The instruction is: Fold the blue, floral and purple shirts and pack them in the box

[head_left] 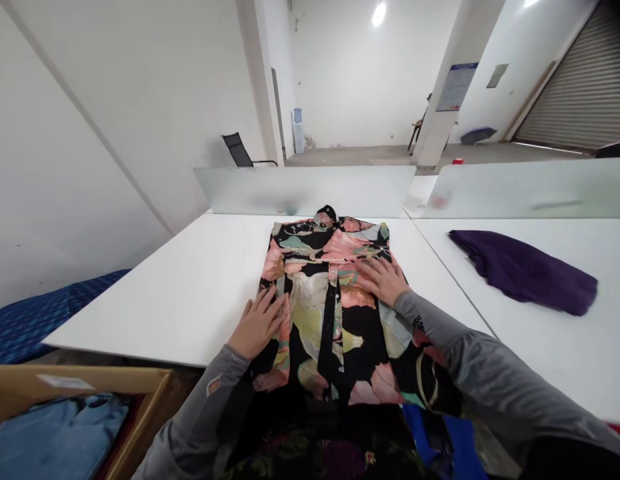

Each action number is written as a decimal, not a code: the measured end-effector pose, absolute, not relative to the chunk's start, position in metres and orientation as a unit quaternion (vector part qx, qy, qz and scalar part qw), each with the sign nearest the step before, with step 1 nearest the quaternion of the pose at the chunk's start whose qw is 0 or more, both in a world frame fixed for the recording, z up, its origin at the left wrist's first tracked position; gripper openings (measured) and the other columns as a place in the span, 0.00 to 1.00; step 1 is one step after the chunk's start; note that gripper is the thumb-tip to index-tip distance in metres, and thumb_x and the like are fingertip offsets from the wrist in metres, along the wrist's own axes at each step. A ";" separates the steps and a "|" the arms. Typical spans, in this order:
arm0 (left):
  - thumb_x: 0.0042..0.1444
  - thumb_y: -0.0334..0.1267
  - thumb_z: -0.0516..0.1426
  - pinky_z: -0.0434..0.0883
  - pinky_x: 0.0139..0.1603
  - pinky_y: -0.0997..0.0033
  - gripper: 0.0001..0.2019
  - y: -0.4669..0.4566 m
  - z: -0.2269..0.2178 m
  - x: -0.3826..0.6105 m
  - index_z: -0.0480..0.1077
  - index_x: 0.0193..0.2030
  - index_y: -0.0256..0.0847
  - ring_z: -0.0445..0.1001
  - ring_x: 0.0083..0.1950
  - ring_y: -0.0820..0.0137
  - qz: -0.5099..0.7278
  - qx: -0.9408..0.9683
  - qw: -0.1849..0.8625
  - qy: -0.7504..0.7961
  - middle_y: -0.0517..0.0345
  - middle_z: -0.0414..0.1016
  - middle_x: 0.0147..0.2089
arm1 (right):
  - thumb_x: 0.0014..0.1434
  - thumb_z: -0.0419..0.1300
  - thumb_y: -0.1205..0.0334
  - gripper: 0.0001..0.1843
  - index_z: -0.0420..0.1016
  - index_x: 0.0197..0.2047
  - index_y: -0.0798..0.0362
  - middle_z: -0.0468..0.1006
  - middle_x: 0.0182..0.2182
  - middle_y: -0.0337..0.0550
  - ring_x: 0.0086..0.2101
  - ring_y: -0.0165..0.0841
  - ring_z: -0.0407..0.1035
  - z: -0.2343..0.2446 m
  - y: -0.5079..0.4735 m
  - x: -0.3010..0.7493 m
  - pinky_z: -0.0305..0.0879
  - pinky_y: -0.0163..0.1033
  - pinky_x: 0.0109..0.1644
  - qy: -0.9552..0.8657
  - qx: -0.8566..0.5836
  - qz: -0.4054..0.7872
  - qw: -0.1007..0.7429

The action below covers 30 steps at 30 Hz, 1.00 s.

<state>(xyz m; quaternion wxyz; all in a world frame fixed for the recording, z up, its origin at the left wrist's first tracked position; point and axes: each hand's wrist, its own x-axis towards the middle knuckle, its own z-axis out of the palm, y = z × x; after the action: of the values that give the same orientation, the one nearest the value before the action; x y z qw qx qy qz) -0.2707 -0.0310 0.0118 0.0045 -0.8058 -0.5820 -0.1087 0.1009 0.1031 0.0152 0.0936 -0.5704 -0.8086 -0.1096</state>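
A black floral shirt [310, 307] with pink, green and cream patterns lies spread on the white table, its collar [326, 215] at the far end. Its lower part hangs over the near edge. My left hand [259, 323] rests on the shirt's left side, fingers stretched out and nothing held. Higher up on the right side, my right hand [383, 279] lies flat on the fabric with its fingers extended. Grey sleeves cover both forearms.
A folded purple garment [527, 270] lies on the table [155, 287] to the right. Frosted dividers [310, 190] stand along the back edge. At the lower left is a cardboard box [140, 380] holding folded blue denim [60, 433]. A black chair [239, 150] stands beyond.
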 end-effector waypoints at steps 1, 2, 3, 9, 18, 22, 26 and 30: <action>0.68 0.44 0.43 0.54 0.66 0.44 0.24 -0.039 0.010 -0.271 0.52 0.70 0.50 0.48 0.72 0.57 -0.115 -0.814 0.015 -0.569 0.53 0.49 0.73 | 0.66 0.44 0.43 0.31 0.53 0.69 0.40 0.51 0.69 0.41 0.65 0.50 0.43 0.014 0.092 0.099 0.46 0.68 0.62 -0.820 -0.558 -0.099 0.078; 0.68 0.44 0.42 0.53 0.67 0.44 0.24 -0.047 0.010 -0.272 0.53 0.70 0.51 0.49 0.72 0.58 -0.118 -0.822 0.021 -0.557 0.54 0.50 0.73 | 0.66 0.45 0.43 0.31 0.54 0.69 0.41 0.51 0.69 0.42 0.66 0.50 0.44 0.015 0.082 0.097 0.46 0.69 0.62 -0.824 -0.556 -0.083 0.071; 0.68 0.43 0.42 0.53 0.67 0.44 0.24 -0.055 0.009 -0.274 0.54 0.69 0.51 0.50 0.72 0.58 -0.119 -0.828 0.025 -0.548 0.55 0.52 0.72 | 0.66 0.46 0.44 0.31 0.55 0.69 0.42 0.51 0.69 0.43 0.66 0.50 0.44 0.019 0.072 0.097 0.47 0.69 0.62 -0.823 -0.559 -0.065 0.075; 0.68 0.38 0.42 0.55 0.68 0.53 0.23 -0.106 0.000 -0.311 0.55 0.69 0.47 0.52 0.71 0.64 -0.150 -0.856 0.015 -0.494 0.55 0.57 0.70 | 0.66 0.48 0.48 0.28 0.62 0.66 0.48 0.67 0.61 0.46 0.59 0.40 0.62 0.056 -0.024 0.147 0.58 0.48 0.64 -0.791 -0.526 0.025 0.313; 0.61 0.40 0.53 0.51 0.69 0.49 0.33 -0.140 -0.022 -0.353 0.48 0.72 0.45 0.51 0.72 0.55 -0.114 -0.870 0.126 -0.463 0.52 0.58 0.70 | 0.57 0.60 0.53 0.46 0.41 0.72 0.45 0.52 0.68 0.47 0.66 0.48 0.46 0.003 -0.158 0.236 0.46 0.60 0.67 -0.808 -0.566 -0.061 0.154; 0.56 0.28 0.52 0.50 0.70 0.46 0.32 -0.119 -0.010 -0.341 0.56 0.69 0.46 0.55 0.70 0.56 -0.127 -0.879 0.140 -0.437 0.51 0.65 0.65 | 0.56 0.56 0.65 0.46 0.38 0.73 0.47 0.48 0.70 0.47 0.67 0.44 0.42 -0.001 -0.139 0.204 0.47 0.58 0.67 -0.835 -0.526 -0.113 0.115; 0.53 0.23 0.51 0.48 0.70 0.42 0.32 -0.110 0.000 -0.320 0.63 0.65 0.48 0.53 0.70 0.56 -0.138 -0.897 0.127 -0.401 0.51 0.63 0.66 | 0.56 0.54 0.66 0.41 0.47 0.72 0.49 0.50 0.69 0.47 0.67 0.42 0.45 0.006 -0.123 0.175 0.47 0.57 0.67 -0.892 -0.434 -0.073 0.105; 0.57 0.24 0.47 0.48 0.70 0.43 0.29 -0.112 0.002 -0.310 0.65 0.63 0.48 0.48 0.73 0.58 -0.195 -0.901 0.082 -0.378 0.53 0.60 0.69 | 0.59 0.50 0.68 0.32 0.61 0.66 0.48 0.60 0.65 0.47 0.65 0.40 0.51 0.003 -0.122 0.169 0.50 0.55 0.67 -0.902 -0.397 -0.019 0.170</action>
<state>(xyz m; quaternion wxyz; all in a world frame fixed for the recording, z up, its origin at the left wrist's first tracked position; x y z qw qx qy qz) -0.3102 -0.1124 0.0020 0.0818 -0.9012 -0.3782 -0.1953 0.1689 -0.1223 0.0026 0.1697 -0.3967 -0.9019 -0.0192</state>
